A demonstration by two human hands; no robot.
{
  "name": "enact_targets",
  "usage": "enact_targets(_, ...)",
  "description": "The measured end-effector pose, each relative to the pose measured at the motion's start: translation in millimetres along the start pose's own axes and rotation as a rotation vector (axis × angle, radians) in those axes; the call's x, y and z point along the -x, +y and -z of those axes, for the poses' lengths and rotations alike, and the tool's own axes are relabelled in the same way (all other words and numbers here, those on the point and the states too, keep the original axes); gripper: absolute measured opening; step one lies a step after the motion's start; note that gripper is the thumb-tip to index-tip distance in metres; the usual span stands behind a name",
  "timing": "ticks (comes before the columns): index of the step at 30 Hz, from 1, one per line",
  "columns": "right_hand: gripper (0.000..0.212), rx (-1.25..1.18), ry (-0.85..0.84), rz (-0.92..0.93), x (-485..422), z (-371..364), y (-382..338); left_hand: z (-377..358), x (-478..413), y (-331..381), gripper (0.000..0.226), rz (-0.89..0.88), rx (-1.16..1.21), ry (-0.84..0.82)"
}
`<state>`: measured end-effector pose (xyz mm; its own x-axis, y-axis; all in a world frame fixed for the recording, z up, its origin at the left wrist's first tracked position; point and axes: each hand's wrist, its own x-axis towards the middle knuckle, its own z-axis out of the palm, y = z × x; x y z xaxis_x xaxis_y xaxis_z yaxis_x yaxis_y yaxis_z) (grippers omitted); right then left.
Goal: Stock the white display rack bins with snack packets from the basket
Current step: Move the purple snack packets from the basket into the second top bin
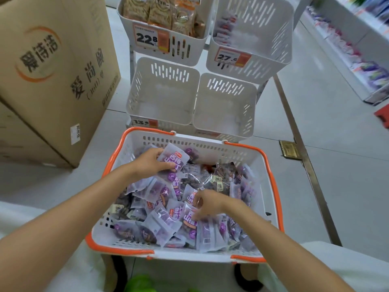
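1. The white basket [210, 153] with an orange rim is heaped with purple snack packets [164, 224]. Some clear packets with dark contents lie near its middle, and their print is too small to read.
2. At the far-left part of the basket, the left hand [147, 163] grips one purple packet [174, 159] between thumb and fingers.
3. Over the near-middle of the basket, the right hand [207, 204] curls its fingers down onto the heap. I cannot tell if it really pinches a packet.
4. Just behind the basket, the lower-left bin [162, 91] and the lower-right bin [225, 106] show their white bottoms. The basket's far rim partly hides their price tags.
5. Higher behind the basket, the upper-left bin [168, 45] holds brown packets, cut off by the frame's top edge. The packets in the upper-right bin [252, 39] are blurred.
6. A cardboard box [52, 70] stands to the left of the basket.
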<state>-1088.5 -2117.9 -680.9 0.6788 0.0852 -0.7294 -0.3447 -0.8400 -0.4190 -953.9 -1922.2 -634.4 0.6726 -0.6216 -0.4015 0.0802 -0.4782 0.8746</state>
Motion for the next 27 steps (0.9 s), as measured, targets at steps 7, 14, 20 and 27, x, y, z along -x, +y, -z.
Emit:
enact_targets(7,0.012,-0.366,0.262,0.205,17.6,41.2,-11.7,3.3,-1.8,5.3,0.026,0.033,0.279,0.025)
enact_targets(14,0.027,-0.449,0.745,0.311,30.8,118.5,-50.3,-7.4,-16.0,54.2,0.05,-0.099,0.235,-0.115)
enact_targets(20,0.07,-0.673,0.504,0.358,46.3,198.8,-55.9,15.0,-50.7,116.2,0.059,-0.242,0.201,-0.058)
enact_targets(27,0.05,-0.683,0.775,0.469,55.1,332.8,-60.0,61.3,-139.8,234.0,0.102,-0.528,-0.131,0.093)
